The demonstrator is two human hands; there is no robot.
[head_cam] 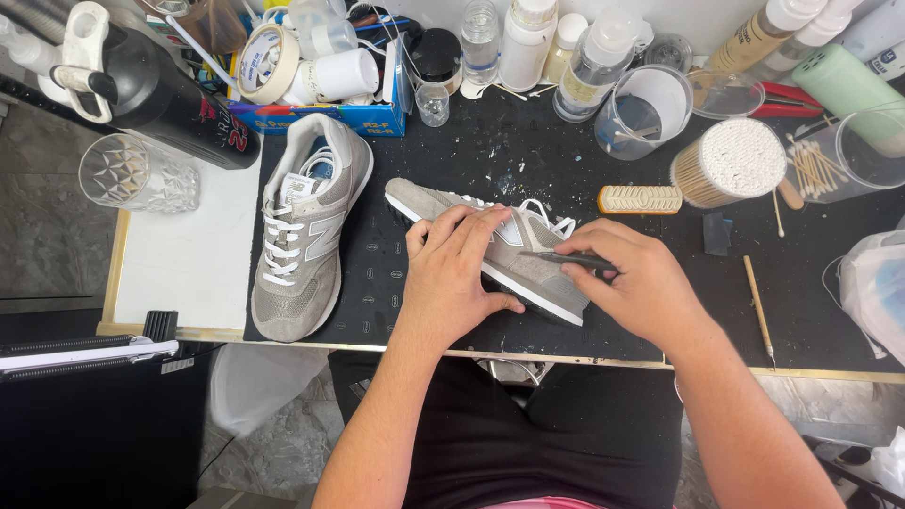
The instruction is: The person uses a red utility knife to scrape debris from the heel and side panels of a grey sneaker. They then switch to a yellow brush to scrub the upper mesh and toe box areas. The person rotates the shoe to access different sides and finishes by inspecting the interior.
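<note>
A grey suede sneaker [528, 273] with white laces lies on its side on the black mat [603, 311], toe pointing up-left. My left hand [455, 273] presses flat on its middle, fingers spread over the side. My right hand [633, 281] grips a thin dark tool [566, 257] whose tip rests against the shoe's heel side. The matching sneaker [309, 231] stands upright to the left, laced, partly on the mat and partly on the white table top [179, 264].
A jar of cotton swabs [728, 162], a tan brush [640, 199], clear cups [650, 108], bottles [524, 42] and a tape roll [267, 61] crowd the back. A faceted glass [135, 174] and black bottle [160, 90] stand left. A thin stick [757, 303] lies right.
</note>
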